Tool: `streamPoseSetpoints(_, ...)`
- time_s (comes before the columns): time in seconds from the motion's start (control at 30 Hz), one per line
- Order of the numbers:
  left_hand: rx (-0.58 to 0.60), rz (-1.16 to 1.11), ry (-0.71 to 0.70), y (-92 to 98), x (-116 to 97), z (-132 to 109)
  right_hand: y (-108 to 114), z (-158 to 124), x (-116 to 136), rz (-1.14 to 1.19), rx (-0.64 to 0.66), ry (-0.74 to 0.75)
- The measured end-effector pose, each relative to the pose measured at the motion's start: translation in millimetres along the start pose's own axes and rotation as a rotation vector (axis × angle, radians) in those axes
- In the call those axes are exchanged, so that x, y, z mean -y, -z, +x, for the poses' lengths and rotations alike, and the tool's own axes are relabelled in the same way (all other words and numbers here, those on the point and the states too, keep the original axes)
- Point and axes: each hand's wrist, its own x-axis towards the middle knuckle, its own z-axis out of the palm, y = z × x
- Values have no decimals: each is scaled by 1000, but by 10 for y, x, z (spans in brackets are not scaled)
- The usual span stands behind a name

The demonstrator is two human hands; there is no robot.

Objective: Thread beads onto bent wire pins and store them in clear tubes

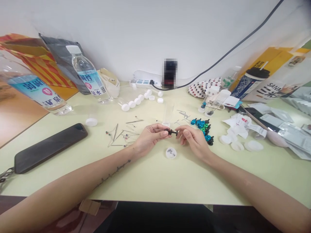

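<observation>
Left hand (148, 138) and right hand (191, 139) pinched closed on small black plastic part (171, 132), mid-table (155, 181); finished-looking blue-green knobbed pieces (202, 127) massed at 2 o'clock, loose metal pins (123, 135) left at 10 o'clock.

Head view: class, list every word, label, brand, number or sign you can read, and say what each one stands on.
"弱碱" and "矿泉": left bottle
"碱性" and "泉水": second bottle
"SANN": white bag
Print on the paper slips: too small to read
</observation>
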Motion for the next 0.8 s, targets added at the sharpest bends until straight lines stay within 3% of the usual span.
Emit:
streamPoseSetpoints(0.33, 27, 4, 3, 19, 9, -4, -45, -17, -1, -195, -92, 97)
streamPoseSetpoints(0.6, 5, -4, -11, -1, 9, -6, -6, 8, -1, -144, 10, -1)
streamPoseSetpoints(0.8, -4, -24, -23, -13, -5, -10, -1, 8, 20, -205, -27, 155)
